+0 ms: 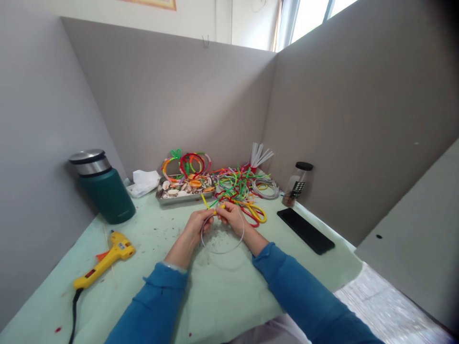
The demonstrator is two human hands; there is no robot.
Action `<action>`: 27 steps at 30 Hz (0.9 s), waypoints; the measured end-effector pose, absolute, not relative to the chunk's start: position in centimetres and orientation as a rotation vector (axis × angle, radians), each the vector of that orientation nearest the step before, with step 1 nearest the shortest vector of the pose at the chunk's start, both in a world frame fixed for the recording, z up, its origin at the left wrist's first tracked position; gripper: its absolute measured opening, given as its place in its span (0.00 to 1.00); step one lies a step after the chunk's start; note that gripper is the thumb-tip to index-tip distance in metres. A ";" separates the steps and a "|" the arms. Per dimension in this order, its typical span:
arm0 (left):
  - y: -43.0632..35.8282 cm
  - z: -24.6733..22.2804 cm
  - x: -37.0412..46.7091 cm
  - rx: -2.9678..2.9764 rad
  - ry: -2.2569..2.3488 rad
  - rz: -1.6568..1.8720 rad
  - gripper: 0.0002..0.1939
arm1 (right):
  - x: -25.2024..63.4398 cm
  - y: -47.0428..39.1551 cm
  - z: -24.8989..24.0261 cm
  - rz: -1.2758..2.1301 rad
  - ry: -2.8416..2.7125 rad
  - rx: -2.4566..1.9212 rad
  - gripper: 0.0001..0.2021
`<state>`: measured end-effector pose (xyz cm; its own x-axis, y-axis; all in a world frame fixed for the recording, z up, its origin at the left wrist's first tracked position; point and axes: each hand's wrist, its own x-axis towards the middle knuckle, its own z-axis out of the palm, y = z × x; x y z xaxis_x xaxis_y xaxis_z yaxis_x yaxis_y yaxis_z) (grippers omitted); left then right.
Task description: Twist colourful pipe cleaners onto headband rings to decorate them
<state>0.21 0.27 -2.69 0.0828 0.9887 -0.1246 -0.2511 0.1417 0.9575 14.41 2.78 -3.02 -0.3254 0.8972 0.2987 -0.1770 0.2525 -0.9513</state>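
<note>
A thin grey wire ring (223, 252) hangs below my two hands, over the middle of the table. My left hand (199, 224) pinches the top of the ring on its left side. Close beside it, my right hand (230, 217) has its fingers closed on a yellow pipe cleaner (205, 200) at the top of the ring. One straight end of the yellow piece sticks up and to the left above my fingertips. The fingers of both hands nearly touch, and they partly hide where the yellow piece meets the ring.
Behind my hands are a metal tray (186, 198) of shells, decorated rings (191, 165) and tangled pipe cleaners (236, 184). A yellow glue gun (103, 263) and green bottle (107, 196) stand left; a black phone (304, 230) and clear jar (296, 185) are right.
</note>
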 end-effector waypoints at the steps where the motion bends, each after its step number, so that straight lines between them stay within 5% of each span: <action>1: 0.2 -2.6 0.3 0.970 1.063 1.199 0.14 | 14.4 2.8 -3.1 1.292 -1.482 -0.715 0.15; 11: 0.4 -3.0 1.0 1.243 1.389 1.342 0.19 | 14.2 3.5 -3.8 1.238 -1.438 -0.810 0.17; 27: -0.2 -2.4 1.4 1.991 1.552 1.526 0.08 | 14.6 3.8 -3.6 1.301 -1.297 -0.759 0.17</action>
<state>1.40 -0.20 -2.43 -0.0788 0.8025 0.5915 0.6051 -0.4330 0.6681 14.63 3.77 -3.62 -0.2004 0.9485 0.2454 -0.2482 0.1932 -0.9493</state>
